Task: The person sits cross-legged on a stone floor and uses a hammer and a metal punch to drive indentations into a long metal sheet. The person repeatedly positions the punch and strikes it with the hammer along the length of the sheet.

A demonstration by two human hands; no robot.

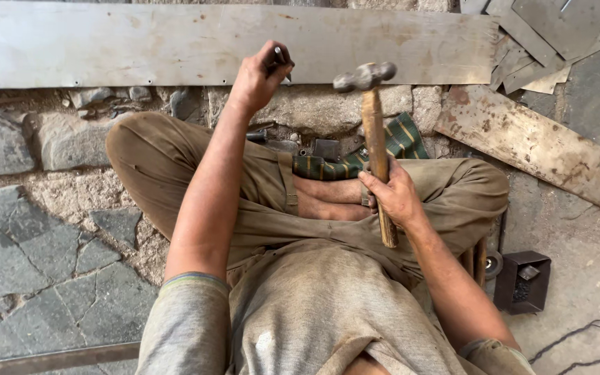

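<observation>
Biggest thing in the shot is the long metal sheet (175, 43) lying across the top of the frame on the stone floor (29, 243), with a rustier strip (536, 149) and a pile of offcuts (550, 42) at upper right. The person sits cross-legged just below it, a green striped cloth (383, 149) tucked by the feet.

The hammer (375, 139) stands upright in the middle of the frame, head up near the sheet's lower edge, and the right hand (394, 198) is wrapped shut around the wooden handle, fairly low down. The left hand (262, 76) is curled, fingers pinching a small punch (280, 57) (could be a chisel or a marker, too small to tell) tipped against the sheet's bottom edge.

What I'd worry about: that punch is short and the fingers sit right around it, so a slightly off swing lands on knuckles. The sheet looks like it's just resting on uneven stones, so it could hop or slide under a blow and throw the mark off. Bare feet close to sharp metal edges doesn't thrill me either. The little black box (522, 281) at lower right is well out of the way.
</observation>
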